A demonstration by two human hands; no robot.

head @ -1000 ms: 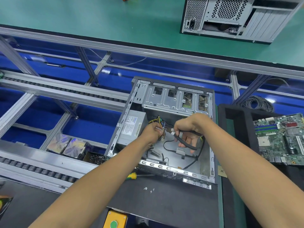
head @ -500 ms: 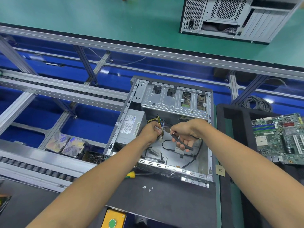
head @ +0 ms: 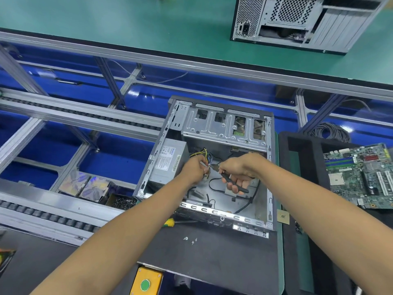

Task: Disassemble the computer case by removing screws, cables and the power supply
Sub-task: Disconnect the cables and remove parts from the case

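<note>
An open grey computer case (head: 270,167) lies on a dark mat, its side panel off. The silver power supply (head: 168,160) sits in its left side, with a bundle of yellow, black and coloured cables (head: 205,153) coming out of it. My left hand (head: 194,169) pinches that cable bundle beside the power supply. My right hand (head: 238,171) grips black-handled cutters (head: 234,184), whose tip meets the bundle right by my left fingers. Loose black cables (head: 214,188) lie on the case floor.
Three small screws (head: 190,240) lie on the mat in front of the case, and a yellow-green screwdriver handle (head: 170,222) pokes out from under my left forearm. A motherboard (head: 361,175) rests on a black tray at right. Another case (head: 297,20) stands on the green table behind.
My right hand has brought the cutters left, so their tip now meets the cable bundle. My left hand keeps its hold on the bundle.
</note>
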